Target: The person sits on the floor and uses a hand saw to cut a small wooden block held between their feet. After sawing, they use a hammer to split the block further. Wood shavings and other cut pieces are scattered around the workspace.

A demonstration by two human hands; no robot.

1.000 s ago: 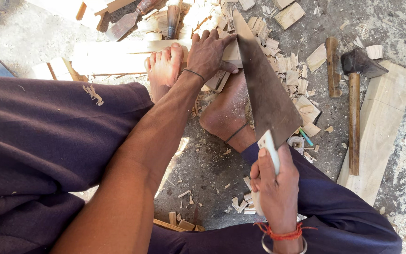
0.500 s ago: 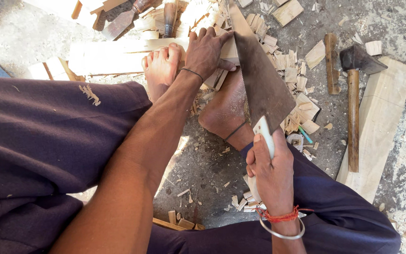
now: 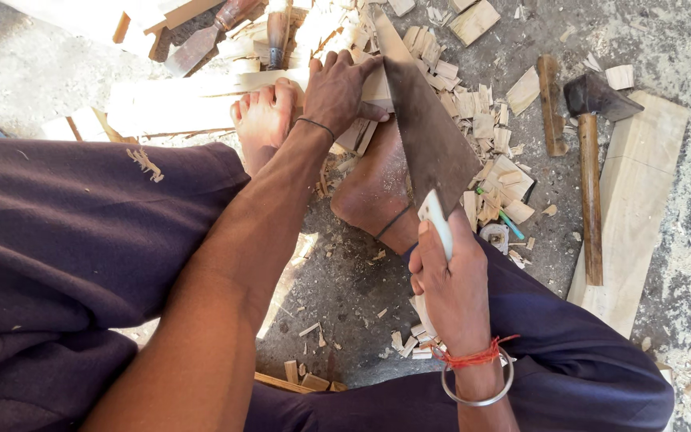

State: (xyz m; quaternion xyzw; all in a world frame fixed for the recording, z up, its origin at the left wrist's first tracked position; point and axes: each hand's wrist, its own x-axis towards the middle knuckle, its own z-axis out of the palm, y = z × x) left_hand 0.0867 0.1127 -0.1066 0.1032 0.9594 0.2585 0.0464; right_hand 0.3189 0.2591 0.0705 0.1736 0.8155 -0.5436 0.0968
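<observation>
Two bare feet pin a long pale wooden strip (image 3: 201,100) to the gritty ground, and both hands are busy over it. The left hand (image 3: 341,88) presses down flat on the strip, fingers spread over its edge right beside the saw blade; it clasps nothing, only bears on the wood. The right hand (image 3: 449,284) is clenched round the white handle of a hand saw (image 3: 429,132), whose broad dark blade slants up and away to meet the strip near the left hand's fingertips. Whether the teeth are actually in the wood I can't quite tell, since the fingers cover that spot. The left foot (image 3: 265,120) rests against the strip; the right foot (image 3: 373,188) lies under the blade. Pale offcuts (image 3: 481,120) litter the floor, and a hatchet (image 3: 589,160) lies on a plank (image 3: 641,200) off to the right.
</observation>
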